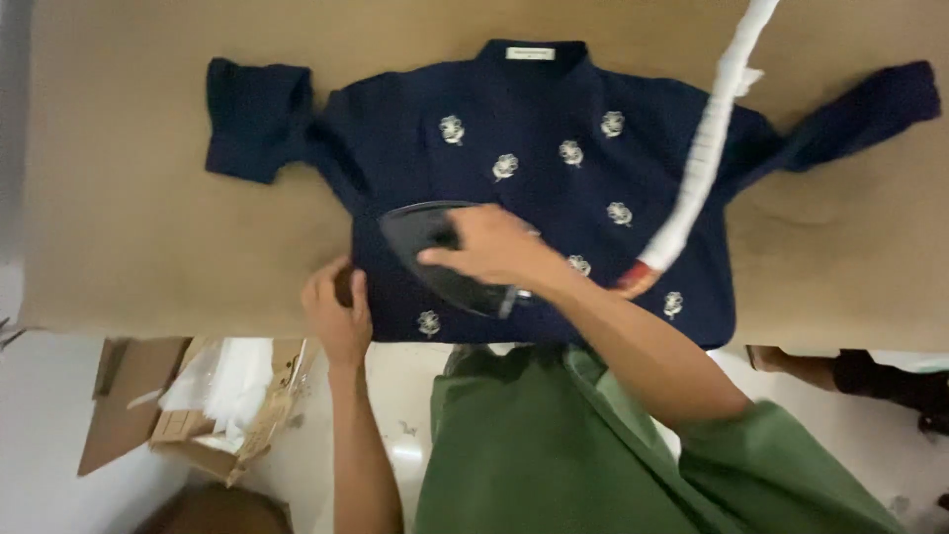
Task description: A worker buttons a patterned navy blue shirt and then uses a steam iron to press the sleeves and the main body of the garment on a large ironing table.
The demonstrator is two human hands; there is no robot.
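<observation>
Surface: wide tan padded table (pixel 138 198) filling the far part of the view; pale floor below its near edge, with an open cardboard box (pixel 198 405) of white packing at lower left.

Garment: dark navy shirt (pixel 554 129) lies flat on the table, collar far, hem at the near edge, both sleeves spread out to left and right. Long axis of the body runs near to far. Small silver-white flower motifs scattered across the front; white label at the collar.

Iron: black iron (pixel 435 252) rests on the shirt's near-left part, tip pointing left and far. A white wrapped cord (pixel 707 138) runs from its heel up to the far right.

Right hand (pixel 494 247): closed over the iron's handle, directly on it.

Left hand (pixel 338 307): at the shirt's near-left edge, just beside the iron, fingers curled onto the fabric; true pinch or mere pressing, cannot tell.
</observation>
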